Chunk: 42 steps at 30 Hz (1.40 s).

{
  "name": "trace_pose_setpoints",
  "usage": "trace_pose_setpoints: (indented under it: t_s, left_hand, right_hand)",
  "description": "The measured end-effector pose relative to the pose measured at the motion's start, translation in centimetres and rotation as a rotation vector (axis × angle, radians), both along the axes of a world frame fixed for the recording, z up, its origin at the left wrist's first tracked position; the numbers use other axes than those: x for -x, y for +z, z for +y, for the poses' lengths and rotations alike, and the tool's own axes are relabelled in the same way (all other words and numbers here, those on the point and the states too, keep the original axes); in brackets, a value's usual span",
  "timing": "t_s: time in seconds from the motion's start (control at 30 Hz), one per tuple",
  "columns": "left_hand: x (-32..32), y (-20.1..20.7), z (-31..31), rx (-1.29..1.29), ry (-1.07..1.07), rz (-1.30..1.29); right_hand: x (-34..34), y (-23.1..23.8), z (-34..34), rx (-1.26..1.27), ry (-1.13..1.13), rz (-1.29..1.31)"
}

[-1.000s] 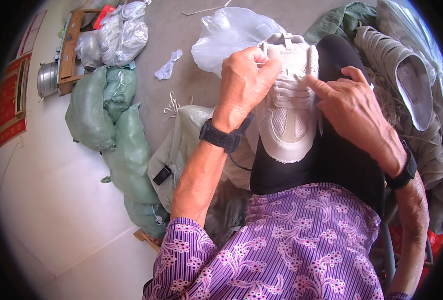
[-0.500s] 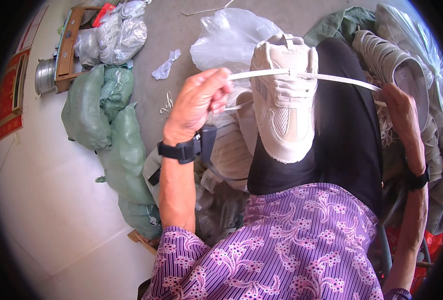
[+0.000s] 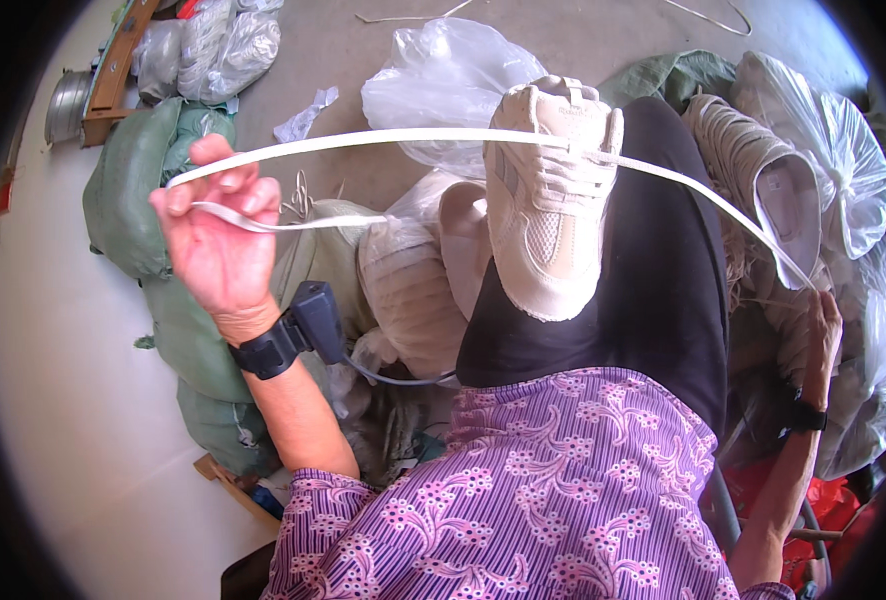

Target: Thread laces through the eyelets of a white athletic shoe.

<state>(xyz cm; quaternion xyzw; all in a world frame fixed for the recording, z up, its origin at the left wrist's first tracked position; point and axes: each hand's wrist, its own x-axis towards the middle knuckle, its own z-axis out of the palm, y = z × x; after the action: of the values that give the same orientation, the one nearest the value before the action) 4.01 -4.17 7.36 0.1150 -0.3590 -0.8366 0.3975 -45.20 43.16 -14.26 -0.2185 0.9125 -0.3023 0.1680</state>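
Note:
A cream sneaker rests on my black-trousered leg, its toe pointing toward me. Its white shoelace runs through the upper part of the lacing and out to both sides. Off to the left, my left hand is raised with the palm showing and the fingers curled on the lace; a loose length trails back from it toward the right. Low on the right, my right hand pinches the other stretch of lace, which slopes down from the shoe.
Beside my leg on the left are a bagged bundle of cream shoe parts and another beige shoe piece. Stacked shoe uppers and clear plastic bags lie at the right. Green sacks line the left wall.
Both hands have moved outward from the shoe, the left to the left and the right downward. Much longer lengths of lace now stretch out on either side.

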Motion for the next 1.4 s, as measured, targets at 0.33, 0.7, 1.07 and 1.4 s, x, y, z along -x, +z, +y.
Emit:
trace_pose_setpoints:
  t_s: [0.33, 0.7, 1.07, 1.4]
  left_hand:
    - [-6.1, 1.0, 0.3, -0.044, 0.247, 0.275]
    - [-12.6, -1.4, 0.7, -0.06, 0.565, 0.231]
    - [-11.4, -6.6, 0.6, -0.251, 0.51, -0.426]
    - [-4.9, -13.7, 4.5, -0.024, 0.492, -1.056]
  right_hand:
    - [1.9, 0.8, 1.9, 1.016, -0.768, -0.563]
    - [-7.1, 6.4, -17.9, 0.756, 0.175, -0.21]
    - [-15.2, 9.0, -29.5, 0.336, 0.839, 0.41]
    - [-16.2, 9.3, -29.5, 0.177, 0.852, 0.578]
